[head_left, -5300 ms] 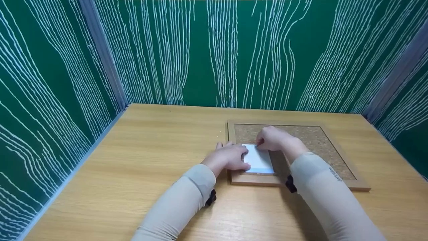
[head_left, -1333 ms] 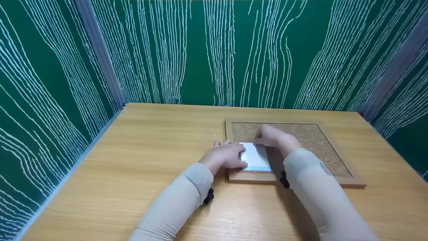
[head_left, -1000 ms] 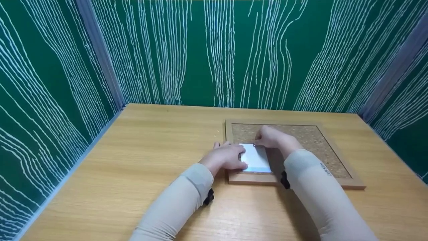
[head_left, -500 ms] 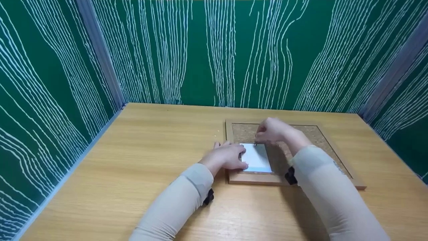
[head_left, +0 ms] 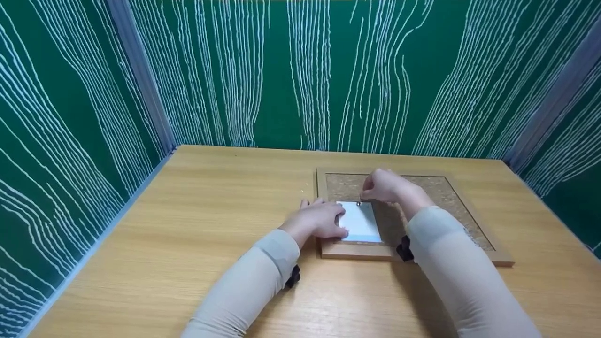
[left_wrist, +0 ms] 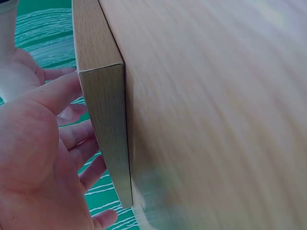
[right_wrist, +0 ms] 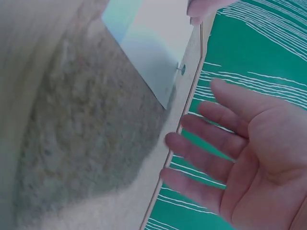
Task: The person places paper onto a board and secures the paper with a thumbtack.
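Note:
A white sheet of paper (head_left: 360, 223) with a pale blue strip lies on a framed cork board (head_left: 441, 211). Through the sheet's far edge stands a small pushpin (head_left: 358, 203), its head and shaft plain in the right wrist view (right_wrist: 182, 68). My left hand (head_left: 319, 219) rests across the board's left frame, thumb and fingertips pressing the sheet's left side. Just beyond the pin hovers my right hand (head_left: 382, 187); the right wrist view shows its fingers (right_wrist: 206, 158) loosely bent, apart from the pin and holding nothing.
The board's wooden frame (head_left: 357, 251) lies flat on a wooden table (head_left: 211, 211). Small light specks (head_left: 304, 188) are left of the board. Green walls with white lines (head_left: 277, 94) enclose the table's back and sides.
My right hand has come off the pushpin and shifted slightly right, leaving the pin standing in the sheet. My left hand and the paper stay where they were.

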A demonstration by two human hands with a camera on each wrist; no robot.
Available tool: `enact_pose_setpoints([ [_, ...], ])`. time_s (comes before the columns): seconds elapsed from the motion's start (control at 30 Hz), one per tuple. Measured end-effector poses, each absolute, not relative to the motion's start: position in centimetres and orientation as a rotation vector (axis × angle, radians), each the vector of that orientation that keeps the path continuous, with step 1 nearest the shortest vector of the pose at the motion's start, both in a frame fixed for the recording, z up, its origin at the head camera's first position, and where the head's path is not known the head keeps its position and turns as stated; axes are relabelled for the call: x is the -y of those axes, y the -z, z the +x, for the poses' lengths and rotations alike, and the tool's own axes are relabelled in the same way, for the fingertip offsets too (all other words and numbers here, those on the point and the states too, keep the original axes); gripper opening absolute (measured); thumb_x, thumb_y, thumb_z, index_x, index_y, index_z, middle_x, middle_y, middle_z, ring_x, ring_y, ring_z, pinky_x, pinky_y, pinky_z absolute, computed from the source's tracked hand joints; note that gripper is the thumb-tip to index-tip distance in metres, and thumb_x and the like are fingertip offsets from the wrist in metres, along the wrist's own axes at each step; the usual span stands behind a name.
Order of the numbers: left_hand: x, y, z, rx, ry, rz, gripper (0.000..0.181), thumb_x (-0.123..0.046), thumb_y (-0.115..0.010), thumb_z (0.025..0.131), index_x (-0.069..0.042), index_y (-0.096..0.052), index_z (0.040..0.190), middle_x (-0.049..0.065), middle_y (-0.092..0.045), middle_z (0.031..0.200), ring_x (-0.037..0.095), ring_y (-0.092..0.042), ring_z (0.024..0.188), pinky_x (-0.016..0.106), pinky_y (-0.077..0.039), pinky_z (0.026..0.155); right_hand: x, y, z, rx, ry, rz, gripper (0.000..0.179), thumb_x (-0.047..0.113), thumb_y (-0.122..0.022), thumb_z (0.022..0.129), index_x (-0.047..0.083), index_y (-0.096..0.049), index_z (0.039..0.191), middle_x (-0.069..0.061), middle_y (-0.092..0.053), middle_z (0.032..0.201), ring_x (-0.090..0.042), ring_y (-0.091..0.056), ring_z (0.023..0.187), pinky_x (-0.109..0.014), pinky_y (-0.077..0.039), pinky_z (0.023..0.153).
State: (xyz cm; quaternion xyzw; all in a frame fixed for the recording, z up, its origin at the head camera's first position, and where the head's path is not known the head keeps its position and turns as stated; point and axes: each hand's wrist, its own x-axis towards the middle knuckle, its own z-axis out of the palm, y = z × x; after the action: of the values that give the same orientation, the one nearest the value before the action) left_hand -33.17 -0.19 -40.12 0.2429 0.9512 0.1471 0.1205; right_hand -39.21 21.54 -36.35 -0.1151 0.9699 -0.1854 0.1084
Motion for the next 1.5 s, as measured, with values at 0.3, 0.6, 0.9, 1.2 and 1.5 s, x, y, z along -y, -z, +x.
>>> enact_pose_setpoints([
  [0.3,0.2,40.2,-33.2,-2.789,-0.397,0.721,0.067,-0.057,-0.066,0.092,-0.027,-0.052,0.15,-0.006,-0.046,0.155,0.022,-0.033,0.142,0.055,-0.01,0.119,-21.0,37.9,-39.5,-2.925,0.38,-0.3,0.022,0.028,-0.072,0.096,0.009,-0.079,0.105,-0.008,-0.073,0.095,-0.028,-0.065,0.085,-0.048,-0.053,0.08],
  [0.6,0.2,40.4,-33.2,-2.786,-0.425,0.713,0.067,-0.056,-0.067,0.092,-0.027,-0.052,0.15,-0.007,-0.047,0.154,0.019,-0.036,0.135,0.054,-0.011,0.118,-20.6,38.1,-39.4,-2.962,0.343,-0.268,0.02,0.026,-0.077,0.092,0.008,-0.08,0.101,-0.008,-0.073,0.091,-0.028,-0.066,0.081,-0.049,-0.054,0.08],
  [0.9,0.2,40.1,-33.1,-2.777,-0.455,0.708,0.067,-0.056,-0.067,0.092,-0.027,-0.053,0.15,-0.007,-0.047,0.155,0.021,-0.035,0.139,0.055,-0.007,0.119,-20.4,37.9,-39.3,-2.96,0.342,-0.249,0.02,0.025,-0.077,0.092,0.008,-0.08,0.102,-0.009,-0.073,0.093,-0.029,-0.065,0.083,-0.05,-0.053,0.081],
  [1.2,0.2,40.0,-33.0,-2.773,-0.451,0.695,0.066,-0.055,-0.067,0.092,-0.026,-0.052,0.15,-0.006,-0.047,0.155,0.022,-0.034,0.14,0.055,-0.007,0.119,-20.3,38.1,-39.6,-2.971,0.31,-0.212,0.022,0.026,-0.077,0.091,0.008,-0.08,0.104,-0.011,-0.073,0.098,-0.031,-0.065,0.086,-0.051,-0.053,0.082],
  [1.5,0.3,39.9,-33.1,-2.772,-0.426,0.715,0.066,-0.054,-0.066,0.093,-0.025,-0.051,0.151,-0.005,-0.045,0.157,0.023,-0.028,0.147,0.057,-0.007,0.119,-19.8,38.4,-39.7,-2.998,0.241,-0.209,0.017,0.026,-0.078,0.09,0.01,-0.079,0.096,-0.007,-0.072,0.088,-0.03,-0.063,0.082,-0.049,-0.051,0.079],
])
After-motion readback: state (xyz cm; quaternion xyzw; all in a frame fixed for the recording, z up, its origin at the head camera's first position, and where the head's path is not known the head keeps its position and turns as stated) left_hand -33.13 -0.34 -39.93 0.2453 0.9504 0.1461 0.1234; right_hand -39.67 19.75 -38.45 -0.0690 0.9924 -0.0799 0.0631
